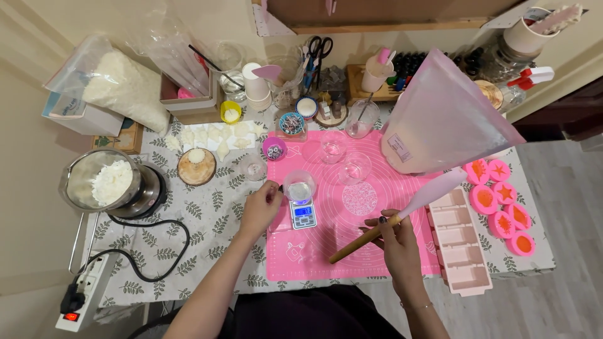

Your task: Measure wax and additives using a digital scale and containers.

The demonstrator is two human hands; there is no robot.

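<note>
My right hand (396, 242) grips a spatula (402, 210) with a wooden handle and a pale pink blade that points up and to the right over the pink mat (326, 251). My left hand (260, 207) rests at the mat's left edge, fingertips touching the small clear cup (299, 186) that stands on a little digital scale (303, 215). Two more clear glasses (333, 147) (355, 168) stand on the mat behind it. A big pink bag (440, 119) of pale powder stands upright at the mat's far right.
A metal pot (103, 182) of white flakes sits on a hotplate at left, its black cord running to a power strip (81, 292). A pink block mould (458, 242) and round pink moulds (502, 204) lie at right. Cups, scissors and bottles crowd the back.
</note>
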